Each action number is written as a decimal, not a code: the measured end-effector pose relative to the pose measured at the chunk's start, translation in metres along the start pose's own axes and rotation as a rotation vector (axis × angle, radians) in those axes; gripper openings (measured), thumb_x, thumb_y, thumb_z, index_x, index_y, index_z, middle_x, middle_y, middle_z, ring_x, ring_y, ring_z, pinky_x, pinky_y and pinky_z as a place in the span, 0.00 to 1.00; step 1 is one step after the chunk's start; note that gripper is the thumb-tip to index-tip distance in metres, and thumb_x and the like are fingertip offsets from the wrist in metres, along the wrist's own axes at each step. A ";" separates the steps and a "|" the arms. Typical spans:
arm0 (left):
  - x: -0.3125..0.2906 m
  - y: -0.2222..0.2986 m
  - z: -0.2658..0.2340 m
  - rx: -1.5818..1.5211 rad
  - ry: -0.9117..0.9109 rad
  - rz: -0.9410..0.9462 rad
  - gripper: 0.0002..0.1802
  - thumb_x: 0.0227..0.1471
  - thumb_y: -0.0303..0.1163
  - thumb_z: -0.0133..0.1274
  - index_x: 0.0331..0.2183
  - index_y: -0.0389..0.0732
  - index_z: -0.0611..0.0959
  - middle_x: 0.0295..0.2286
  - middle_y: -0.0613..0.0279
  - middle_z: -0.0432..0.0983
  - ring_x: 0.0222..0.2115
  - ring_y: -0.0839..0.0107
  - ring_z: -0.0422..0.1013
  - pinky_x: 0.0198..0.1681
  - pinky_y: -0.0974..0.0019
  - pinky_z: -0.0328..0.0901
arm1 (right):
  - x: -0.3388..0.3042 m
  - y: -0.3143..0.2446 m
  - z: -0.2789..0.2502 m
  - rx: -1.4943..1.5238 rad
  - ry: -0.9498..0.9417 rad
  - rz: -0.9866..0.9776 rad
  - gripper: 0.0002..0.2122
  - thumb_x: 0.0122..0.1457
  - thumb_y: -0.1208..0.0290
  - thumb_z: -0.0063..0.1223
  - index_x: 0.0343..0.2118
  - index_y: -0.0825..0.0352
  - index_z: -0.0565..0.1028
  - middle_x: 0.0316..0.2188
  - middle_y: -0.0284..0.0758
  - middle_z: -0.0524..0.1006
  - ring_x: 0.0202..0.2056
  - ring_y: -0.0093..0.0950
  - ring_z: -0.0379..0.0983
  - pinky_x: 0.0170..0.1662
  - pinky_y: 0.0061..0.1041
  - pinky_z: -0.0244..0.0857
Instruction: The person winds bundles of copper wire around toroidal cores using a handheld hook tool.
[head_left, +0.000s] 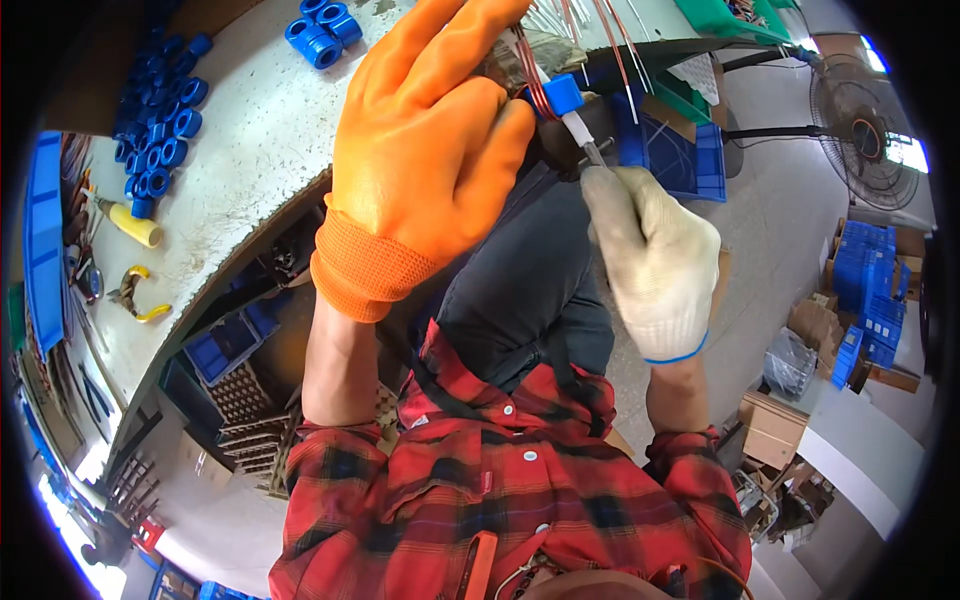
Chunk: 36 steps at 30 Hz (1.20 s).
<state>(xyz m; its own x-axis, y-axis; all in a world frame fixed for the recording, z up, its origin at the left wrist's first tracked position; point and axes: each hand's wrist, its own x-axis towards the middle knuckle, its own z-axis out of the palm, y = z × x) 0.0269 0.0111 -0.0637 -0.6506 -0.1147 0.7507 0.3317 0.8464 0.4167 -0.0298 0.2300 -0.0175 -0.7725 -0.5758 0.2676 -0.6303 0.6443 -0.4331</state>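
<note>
My left hand (430,165), in an orange rubber-coated glove, is raised at the table's front edge with its fingers bent round a small blue ring-like part (562,93). Copper-coloured wires (530,68) run up along this part; the fingers hide where they are gripped. My right hand (655,255), in a white knit glove, is closed on a thin rod-shaped tool (593,153) with a grey shaft. A white sleeve (577,128) at the tool's upper end meets the blue part. The lower end of the tool is hidden in my fist.
Several blue rings (155,155) lie on the white worktable (255,130), with a few more (322,35) nearer my left hand. Yellow-handled pliers (138,293) and a yellow-handled tool (135,222) rest at left. A blue crate (690,160) and a fan (862,130) stand at right.
</note>
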 end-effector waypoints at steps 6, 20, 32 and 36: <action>0.009 0.010 0.004 0.015 -0.044 -0.021 0.10 0.60 0.25 0.62 0.29 0.29 0.80 0.59 0.34 0.76 0.58 0.35 0.75 0.61 0.49 0.68 | 0.017 0.013 -0.029 0.459 -0.413 0.506 0.16 0.73 0.58 0.62 0.39 0.69 0.85 0.20 0.31 0.76 0.24 0.16 0.73 0.30 0.23 0.68; 0.007 0.005 -0.005 0.040 -0.032 -0.018 0.09 0.57 0.25 0.63 0.29 0.30 0.81 0.61 0.35 0.76 0.61 0.34 0.73 0.64 0.47 0.67 | -0.222 0.118 -0.066 0.415 -0.650 0.963 0.17 0.76 0.65 0.47 0.40 0.74 0.83 0.23 0.31 0.81 0.22 0.19 0.75 0.27 0.22 0.67; 0.010 -0.001 0.003 -0.032 -0.035 0.000 0.08 0.57 0.26 0.62 0.29 0.30 0.83 0.62 0.40 0.76 0.64 0.37 0.70 0.67 0.44 0.63 | 0.001 0.010 -0.018 -0.140 0.052 -0.161 0.07 0.67 0.66 0.68 0.40 0.63 0.82 0.27 0.41 0.83 0.28 0.46 0.83 0.32 0.39 0.78; 0.011 -0.004 -0.001 -0.035 -0.069 -0.008 0.09 0.59 0.25 0.60 0.30 0.27 0.82 0.64 0.38 0.74 0.67 0.37 0.67 0.70 0.46 0.61 | -0.004 0.014 -0.014 0.318 -0.204 0.216 0.08 0.73 0.65 0.61 0.41 0.66 0.81 0.24 0.47 0.80 0.27 0.48 0.82 0.31 0.39 0.74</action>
<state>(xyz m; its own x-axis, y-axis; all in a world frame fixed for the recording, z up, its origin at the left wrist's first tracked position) 0.0194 0.0059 -0.0565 -0.6986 -0.0840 0.7106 0.3490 0.8269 0.4409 -0.0364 0.2482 -0.0125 -0.8329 -0.5531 -0.0199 -0.3764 0.5923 -0.7124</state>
